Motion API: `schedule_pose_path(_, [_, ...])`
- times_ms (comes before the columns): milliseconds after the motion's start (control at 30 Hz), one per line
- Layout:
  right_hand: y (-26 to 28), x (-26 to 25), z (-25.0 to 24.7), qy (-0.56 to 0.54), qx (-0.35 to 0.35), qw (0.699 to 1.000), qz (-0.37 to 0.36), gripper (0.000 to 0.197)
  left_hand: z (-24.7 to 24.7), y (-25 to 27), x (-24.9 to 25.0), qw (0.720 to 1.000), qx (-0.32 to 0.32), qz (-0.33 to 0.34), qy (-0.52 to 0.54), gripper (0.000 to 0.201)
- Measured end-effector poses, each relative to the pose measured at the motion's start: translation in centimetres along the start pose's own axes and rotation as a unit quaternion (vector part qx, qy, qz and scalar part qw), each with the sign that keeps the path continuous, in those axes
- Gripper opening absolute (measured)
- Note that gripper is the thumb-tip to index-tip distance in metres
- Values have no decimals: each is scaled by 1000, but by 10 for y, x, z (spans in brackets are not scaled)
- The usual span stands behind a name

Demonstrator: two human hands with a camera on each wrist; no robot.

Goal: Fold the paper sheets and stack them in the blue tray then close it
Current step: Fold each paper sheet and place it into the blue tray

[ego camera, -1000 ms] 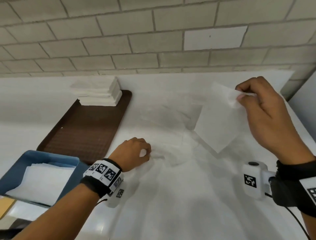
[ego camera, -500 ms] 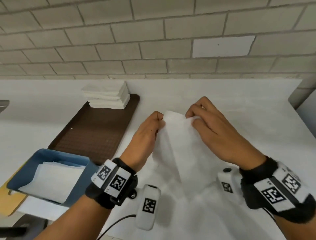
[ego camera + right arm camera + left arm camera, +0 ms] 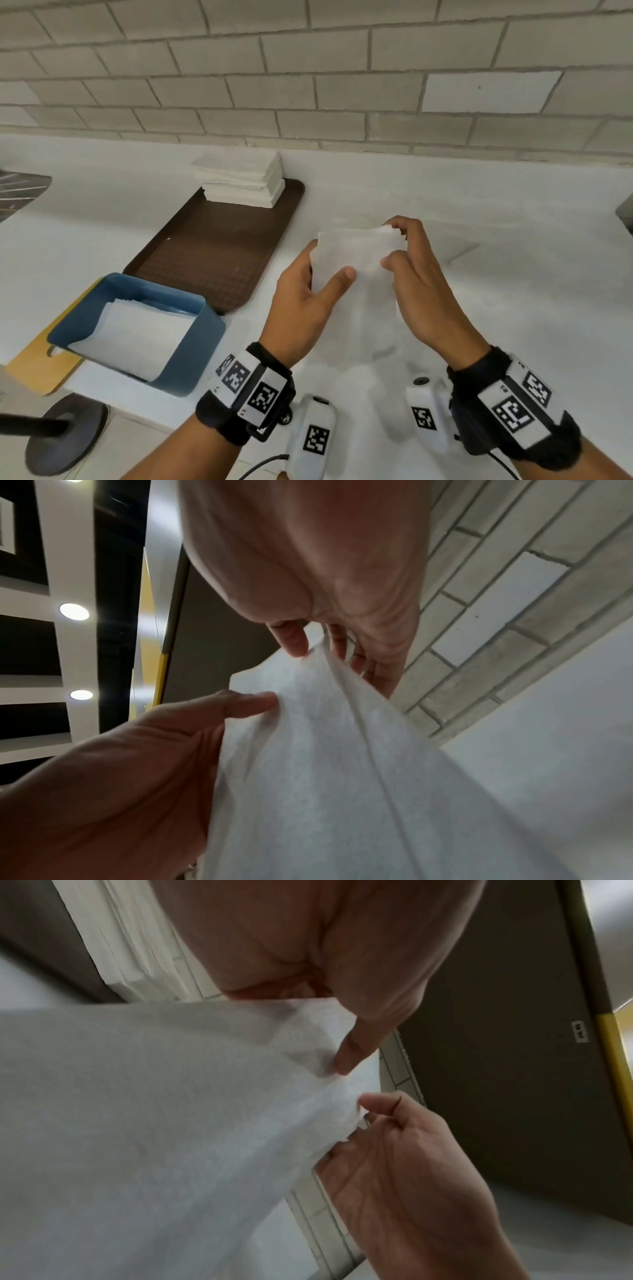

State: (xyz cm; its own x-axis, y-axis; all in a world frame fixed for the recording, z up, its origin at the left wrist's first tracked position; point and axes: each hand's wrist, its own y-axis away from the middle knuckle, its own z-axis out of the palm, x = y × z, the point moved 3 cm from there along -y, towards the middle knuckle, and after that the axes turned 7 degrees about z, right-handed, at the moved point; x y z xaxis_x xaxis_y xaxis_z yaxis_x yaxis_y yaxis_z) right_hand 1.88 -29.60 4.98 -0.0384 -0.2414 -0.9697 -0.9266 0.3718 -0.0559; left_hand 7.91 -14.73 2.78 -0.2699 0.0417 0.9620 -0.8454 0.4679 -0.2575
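I hold a white paper sheet (image 3: 356, 250) up over the white table, folded over on itself and hanging down. My left hand (image 3: 329, 263) grips its left edge, thumb on the front and fingers behind. My right hand (image 3: 394, 245) pinches its top right corner. In the left wrist view, the left hand's fingertip (image 3: 356, 1047) presses the sheet (image 3: 154, 1110) just above the right hand (image 3: 404, 1164). The right wrist view shows the right hand's fingers (image 3: 291, 639) pinching the sheet (image 3: 325, 750) at its top. The blue tray (image 3: 205, 342) stands at the front left, open, with folded sheets (image 3: 137, 329) inside.
A brown tray (image 3: 219, 246) lies behind the blue tray, with a stack of white sheets (image 3: 239, 181) at its far end. A yellow board (image 3: 37, 363) lies under the blue tray. A black round stand base (image 3: 65, 435) sits on the floor below. A brick wall runs along the table's back.
My right hand brought the sheet's raised corner from the right over to the left hand. The left hand left the table and took hold of the sheet's left edge.
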Motion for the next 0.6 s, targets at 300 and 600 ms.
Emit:
schedule_pose_path(300, [9,41,42,29,-95,991,94,39,-25,19,-39,995,51,-84,20,27])
schedule_pose_path(600, [-12,-19,143,-42,-158,987,4,37,-136,2,17,980,173,-10,96,39])
